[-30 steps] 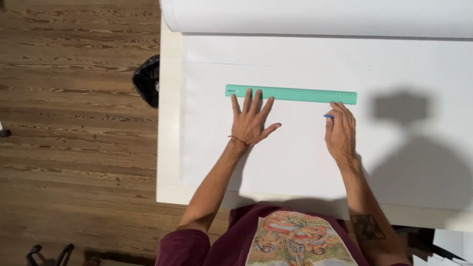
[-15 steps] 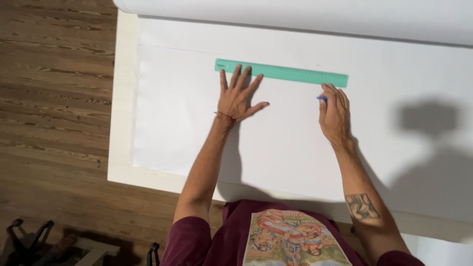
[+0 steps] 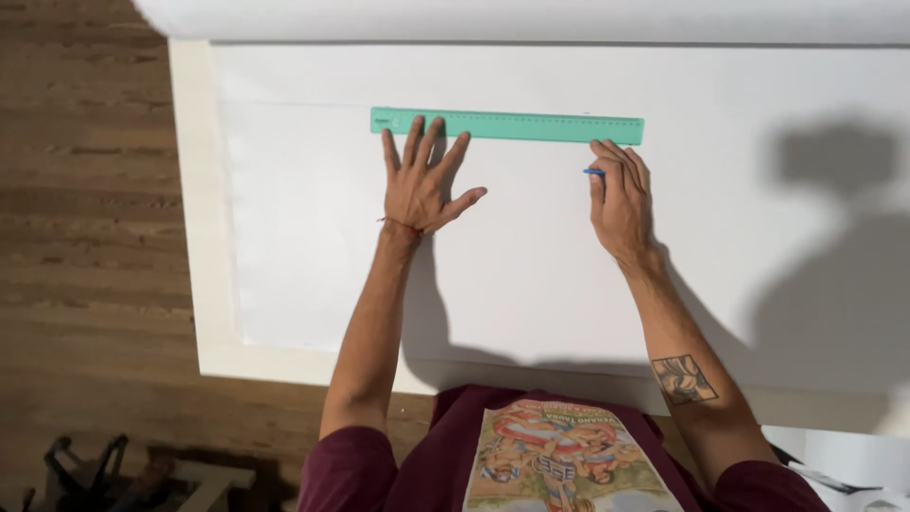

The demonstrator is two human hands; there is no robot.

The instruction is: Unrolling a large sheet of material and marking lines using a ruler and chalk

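Green ruler [image 3: 507, 125] lies on the paper [image 3: 313, 237]; your left hand [image 3: 422, 185] presses it, fingers spread. Press firmly while your right hand [image 3: 621, 199], grasping the pen [image 3: 592, 173], follows the edge.

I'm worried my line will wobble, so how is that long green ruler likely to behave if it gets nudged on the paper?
The green ruler looks thin, flat and straight, so probably stiff and light. It lies on smooth white paper, so it could slide easily. Only the left hand presses its left end; the far end might pivot.
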